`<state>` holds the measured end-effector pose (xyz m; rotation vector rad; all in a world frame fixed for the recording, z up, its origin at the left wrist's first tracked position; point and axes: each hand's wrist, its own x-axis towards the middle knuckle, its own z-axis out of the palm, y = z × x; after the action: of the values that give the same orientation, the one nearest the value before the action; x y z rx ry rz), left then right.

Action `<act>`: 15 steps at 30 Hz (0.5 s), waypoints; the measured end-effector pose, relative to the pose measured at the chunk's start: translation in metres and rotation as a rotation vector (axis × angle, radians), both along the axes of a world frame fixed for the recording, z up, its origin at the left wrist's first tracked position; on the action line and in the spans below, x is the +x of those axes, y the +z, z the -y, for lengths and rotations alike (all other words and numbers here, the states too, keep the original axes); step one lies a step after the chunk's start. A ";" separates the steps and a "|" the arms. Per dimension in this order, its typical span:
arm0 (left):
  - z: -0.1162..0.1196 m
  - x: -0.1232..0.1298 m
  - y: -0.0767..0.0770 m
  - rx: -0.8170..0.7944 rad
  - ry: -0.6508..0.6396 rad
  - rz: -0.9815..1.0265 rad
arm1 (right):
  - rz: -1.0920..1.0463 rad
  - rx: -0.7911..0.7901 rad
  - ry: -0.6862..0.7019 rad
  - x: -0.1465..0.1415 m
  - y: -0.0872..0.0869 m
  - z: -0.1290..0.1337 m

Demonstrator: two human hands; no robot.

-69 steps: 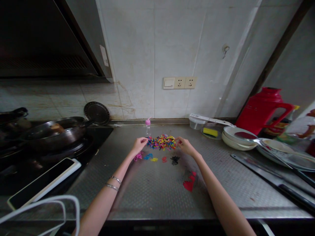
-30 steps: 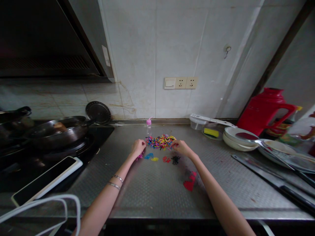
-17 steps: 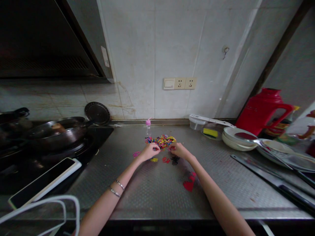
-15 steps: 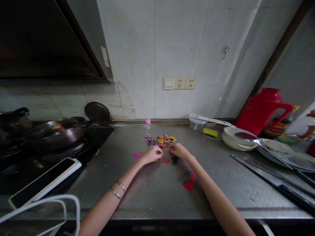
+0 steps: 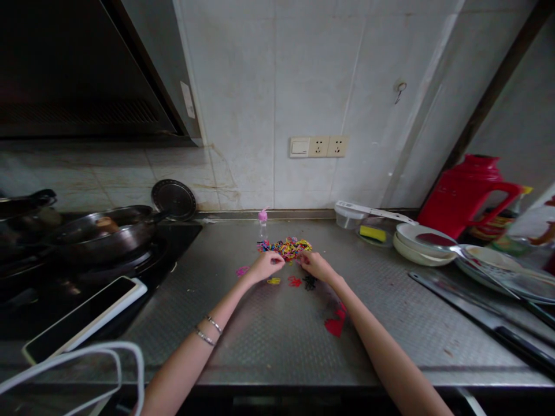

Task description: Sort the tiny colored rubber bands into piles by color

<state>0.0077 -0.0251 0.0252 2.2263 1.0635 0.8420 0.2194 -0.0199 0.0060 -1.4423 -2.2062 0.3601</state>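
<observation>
A heap of small multicoloured bands (image 5: pixel 288 247) lies on the metal counter. My left hand (image 5: pixel 269 266) is at its lower left edge, thumb and fingertips pinched together; anything between them is too small to make out. At the heap's lower right edge my right hand (image 5: pixel 311 264) also has its fingers closed, their tips partly hidden. Nearer me are small groups: pink bands (image 5: pixel 243 271), partly behind the left hand, yellow bands (image 5: pixel 273 281), red bands (image 5: pixel 295 281) and black bands (image 5: pixel 309 282). A small clear bottle with a pink top (image 5: pixel 263 222) stands behind the heap.
Red heart-shaped pieces (image 5: pixel 335 325) lie beside my right forearm. On the left are a pan (image 5: pixel 104 234), a phone-like device (image 5: pixel 82 318) and a white rack. Bowls (image 5: pixel 422 254), a yellow sponge (image 5: pixel 373 233), a knife (image 5: pixel 468 312) and a red flask (image 5: pixel 463 196) are on the right.
My left hand has moved slightly up and left toward the heap, and the yellow bands below it show more fully. My right hand stays by the heap's right edge. The view has shifted slightly.
</observation>
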 end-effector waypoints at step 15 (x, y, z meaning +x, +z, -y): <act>-0.046 -0.081 -0.003 -0.113 0.417 0.254 | 0.002 0.002 -0.017 0.000 0.000 0.002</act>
<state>-0.0734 0.0213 0.0223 1.7711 1.4299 1.1694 0.2192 -0.0215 0.0060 -1.4603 -2.1938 0.3503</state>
